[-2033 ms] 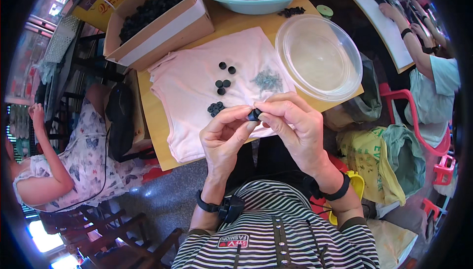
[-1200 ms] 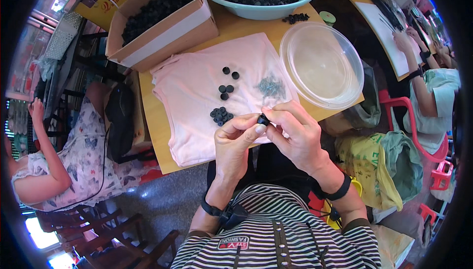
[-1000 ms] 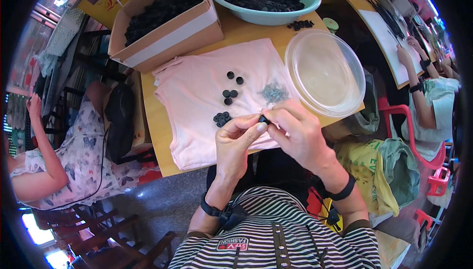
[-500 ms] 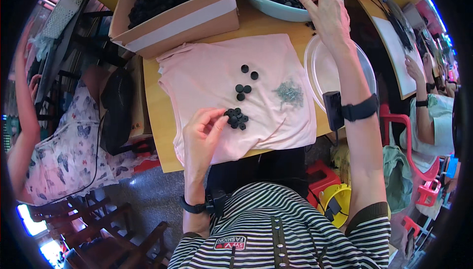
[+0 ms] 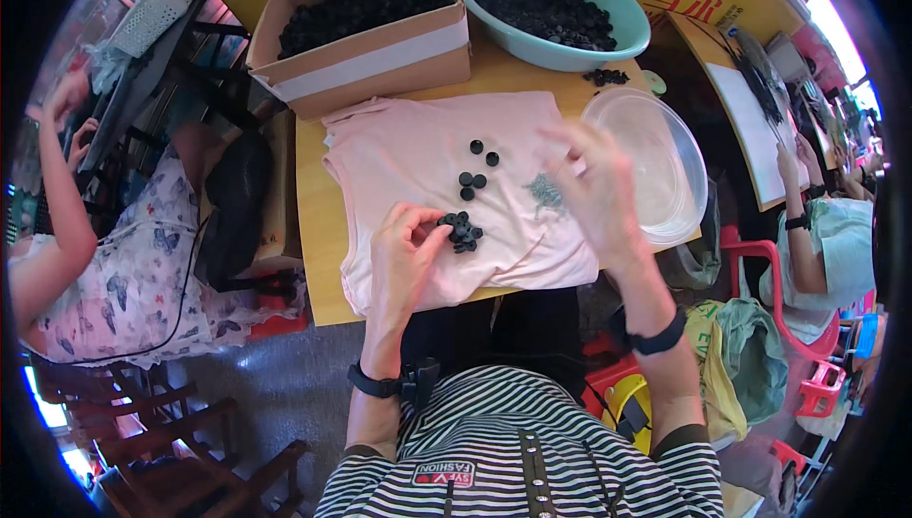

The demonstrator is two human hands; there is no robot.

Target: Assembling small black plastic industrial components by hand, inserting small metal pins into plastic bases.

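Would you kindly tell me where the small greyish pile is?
In the head view, the pile lies on the pink cloth, right of centre, beside the right hand.

The left hand [image 5: 403,248] touches black pieces [image 5: 463,232] on pink cloth [image 5: 391,152]; the right hand [image 5: 598,186] (blurred by motion) is near greenish bits [image 5: 544,191].

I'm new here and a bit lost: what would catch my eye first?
Probably the pink cloth spread on the wooden table, dotted with small black pieces; the left hand is at the nearest cluster. The blurred right hand is over the cloth's right side. Behind stand a cardboard box and a turquoise basin, both holding black pieces.
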